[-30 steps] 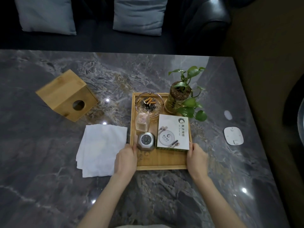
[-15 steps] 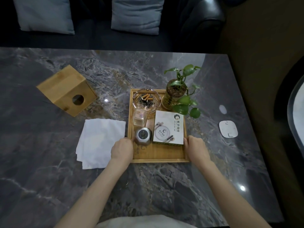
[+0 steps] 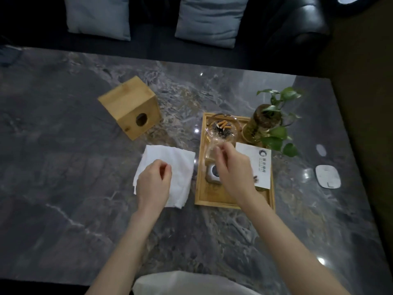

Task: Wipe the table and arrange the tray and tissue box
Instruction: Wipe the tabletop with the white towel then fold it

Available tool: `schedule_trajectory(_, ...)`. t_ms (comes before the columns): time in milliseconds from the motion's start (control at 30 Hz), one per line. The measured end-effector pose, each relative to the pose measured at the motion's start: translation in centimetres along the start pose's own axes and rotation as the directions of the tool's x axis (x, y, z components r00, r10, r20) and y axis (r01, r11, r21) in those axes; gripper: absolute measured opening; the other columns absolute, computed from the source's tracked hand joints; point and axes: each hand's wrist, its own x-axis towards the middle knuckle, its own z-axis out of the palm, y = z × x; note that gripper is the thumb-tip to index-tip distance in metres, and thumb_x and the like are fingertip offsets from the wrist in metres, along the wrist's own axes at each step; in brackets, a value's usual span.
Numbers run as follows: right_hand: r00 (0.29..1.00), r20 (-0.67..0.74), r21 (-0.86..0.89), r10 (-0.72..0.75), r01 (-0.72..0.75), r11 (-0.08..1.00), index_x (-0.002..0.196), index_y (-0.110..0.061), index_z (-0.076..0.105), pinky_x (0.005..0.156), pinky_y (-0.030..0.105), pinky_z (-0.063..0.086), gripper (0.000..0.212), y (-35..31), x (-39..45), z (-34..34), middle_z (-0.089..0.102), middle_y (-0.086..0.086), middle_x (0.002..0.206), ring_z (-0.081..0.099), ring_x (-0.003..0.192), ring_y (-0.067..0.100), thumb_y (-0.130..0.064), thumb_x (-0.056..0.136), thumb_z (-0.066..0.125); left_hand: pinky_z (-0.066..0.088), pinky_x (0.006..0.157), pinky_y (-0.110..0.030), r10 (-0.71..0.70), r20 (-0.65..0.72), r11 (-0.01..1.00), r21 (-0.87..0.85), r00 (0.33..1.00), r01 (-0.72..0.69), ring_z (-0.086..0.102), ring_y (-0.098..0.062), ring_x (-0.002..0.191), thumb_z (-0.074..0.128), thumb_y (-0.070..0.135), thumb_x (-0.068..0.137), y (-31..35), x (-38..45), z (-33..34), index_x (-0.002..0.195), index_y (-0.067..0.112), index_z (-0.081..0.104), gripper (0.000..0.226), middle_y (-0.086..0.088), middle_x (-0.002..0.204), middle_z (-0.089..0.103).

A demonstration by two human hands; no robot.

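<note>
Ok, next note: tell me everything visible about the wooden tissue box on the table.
The tissue box is a light, bamboo-looking wooden cube with a round hole in the side facing the camera; no tissue shows in it. It sits on the dark marble table, turned at an angle to the table's edges, left of the tray and beyond the white cloth. Neither hand touches it.

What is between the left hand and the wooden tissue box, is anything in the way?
Nothing visible blocks it. The left hand hovers over the white cloth, and the tissue box stands farther back and left, with only bare table between them. The tray lies off to the right.
</note>
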Motion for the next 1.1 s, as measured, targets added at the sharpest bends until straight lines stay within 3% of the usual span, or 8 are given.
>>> schedule_trajectory(133, 0.979, 0.199, 0.011, 0.046, -0.049, 0.999, 0.129, -0.01, 0.045, 0.087, 0.037, 0.047, 0.035, -1.6, 1.0, 5.7, 0.062, 0.014, 0.118, 0.059, 0.106, 0.027, -0.018, 0.095, 0.043, 0.037, 0.098, -0.039, -0.074, -0.035, 0.997, 0.015, 0.997, 0.074, 0.046, -0.033, 0.118, 0.059, 0.019, 0.086, -3.8, -0.4, 0.2, 0.128, -0.001, 0.045, 0.048, -0.02, 0.13, 0.048)
schedule_trajectory(200, 0.944, 0.325, -0.074, 0.06, -0.037, 0.997, 0.143, -0.011, 0.023, 0.109, 0.036, 0.032, 0.053, -1.1, 1.3, 8.4, 0.036, 0.011, 0.148, 0.034, 0.135, 0.025, -0.022, 0.095, 0.043, 0.024, 0.11, -0.041, -0.119, 0.047, 0.981, 0.161, 0.992, 0.11, 0.028, -0.035, 0.135, 0.058, 0.034, 0.086, -5.7, -0.7, 0.6, 0.141, 0.0, 0.025, 0.073, -0.021, 0.148, 0.027)
schedule_trajectory(267, 0.905, 0.42, -0.273, 0.062, 0.061, 0.96, 0.147, -0.013, 0.004, 0.119, 0.042, 0.014, 0.066, -0.1, 1.5, 10.5, 0.007, 0.01, 0.158, 0.006, 0.145, 0.026, -0.031, 0.095, 0.041, 0.009, 0.116, -0.04, -0.201, 0.142, 0.946, 0.283, 0.969, 0.155, 0.005, -0.029, 0.144, 0.049, 0.052, 0.085, -7.2, -1.0, 1.2, 0.145, 0.005, 0.002, 0.09, -0.015, 0.157, 0.002)
schedule_trajectory(400, 0.836, 0.537, -0.504, 0.112, 0.21, 0.838, 0.146, -0.009, -0.008, 0.118, 0.044, -0.002, 0.076, 1.3, 1.3, 12.4, -0.008, 0.016, 0.157, -0.009, 0.145, 0.03, -0.045, 0.094, 0.034, 0.003, 0.117, -0.039, -0.228, 0.237, 0.923, 0.363, 0.944, 0.131, -0.004, -0.026, 0.145, 0.041, 0.061, 0.083, -8.5, -1.4, 1.9, 0.144, 0.004, -0.008, 0.098, -0.015, 0.156, -0.009)
schedule_trajectory(600, 0.893, 0.433, -0.499, 0.124, 0.123, 0.858, 0.146, -0.005, 0.008, 0.115, 0.046, 0.015, 0.077, 0.1, 0.8, 13.2, 0.028, 0.015, 0.148, 0.024, 0.136, 0.034, -0.04, 0.089, 0.046, 0.023, 0.112, -0.037, -0.175, 0.143, 0.95, 0.285, 0.974, 0.129, 0.019, -0.029, 0.139, 0.052, 0.046, 0.086, -7.4, -2.0, 2.3, 0.144, 0.0, 0.01, 0.085, -0.016, 0.154, 0.017)
schedule_trajectory(767, 0.913, 0.398, -0.342, 0.089, 0.058, 0.938, 0.131, -0.012, 0.039, 0.089, 0.039, 0.039, 0.046, -0.9, 0.1, 12.8, 0.05, 0.012, 0.127, 0.046, 0.116, 0.031, -0.026, 0.089, 0.05, 0.038, 0.099, -0.037, -0.193, 0.134, 0.979, 0.097, 0.972, 0.181, 0.038, -0.029, 0.123, 0.063, 0.024, 0.083, -6.1, -1.9, 2.4, 0.142, 0.005, 0.021, 0.074, -0.016, 0.137, 0.039)
schedule_trajectory(933, 0.923, 0.373, -0.172, 0.091, -0.027, 0.985, 0.113, -0.016, 0.057, 0.068, 0.031, 0.039, 0.029, -2.2, 0.1, 11.0, 0.067, 0.009, 0.102, 0.061, 0.092, 0.027, -0.029, 0.088, 0.054, 0.047, 0.08, -0.034, -0.356, 0.235, 0.928, -0.03, 0.905, 0.372, 0.058, -0.029, 0.106, 0.061, 0.021, 0.081, -5.6, -1.0, 2.0, 0.12, 0.008, 0.049, 0.043, -0.012, 0.114, 0.06)
schedule_trajectory(1100, 0.923, 0.372, 0.163, 0.102, -0.173, 0.971, 0.094, -0.016, 0.068, 0.058, 0.014, 0.043, 0.017, -2.8, -0.5, 6.3, 0.063, -0.006, 0.075, 0.056, 0.067, 0.003, -0.029, 0.082, 0.065, 0.053, 0.067, -0.035, -0.406, 0.49, 0.727, -0.339, 0.772, 0.597, 0.063, -0.024, 0.083, 0.06, 0.002, 0.073, -3.6, -0.5, -1.2, 0.107, 0.003, 0.06, 0.034, -0.012, 0.094, 0.067)
